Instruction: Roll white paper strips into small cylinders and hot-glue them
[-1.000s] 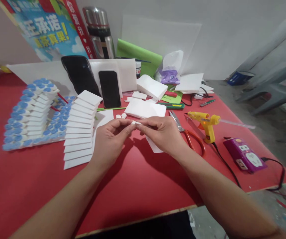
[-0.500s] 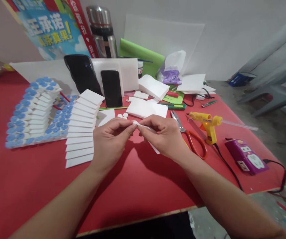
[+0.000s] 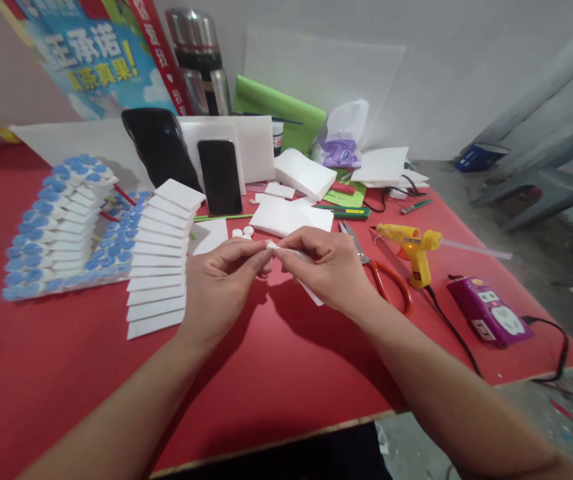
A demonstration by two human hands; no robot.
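A white paper strip (image 3: pixel 311 292) runs from my fingertips down under my right palm, its near end rolled small. My left hand (image 3: pixel 224 283) pinches the rolled end between thumb and forefinger. My right hand (image 3: pixel 324 267) closes on the strip just beside it, the fingertips almost touching. Small white rolls (image 3: pixel 243 233) lie behind my left hand. A fanned row of white strips (image 3: pixel 159 263) lies left of my left hand, next to a curved structure of blue-and-white rolls (image 3: pixel 31 260). Behind my hands is a stack of white paper (image 3: pixel 286 215).
Right of my hands lie scissors (image 3: pixel 391 283), a yellow glue gun (image 3: pixel 414 247) and a purple power socket box (image 3: pixel 489 312) with cords. Behind stand a phone (image 3: pixel 220 177), a larger black device (image 3: pixel 159 147) and a steel flask (image 3: pixel 199 63). The red table's front edge (image 3: pixel 266 445) is near.
The view has shifted slightly, moving the table items a little left in the picture. Both hands keep their hold on the paper, with small changes in the left fingers.
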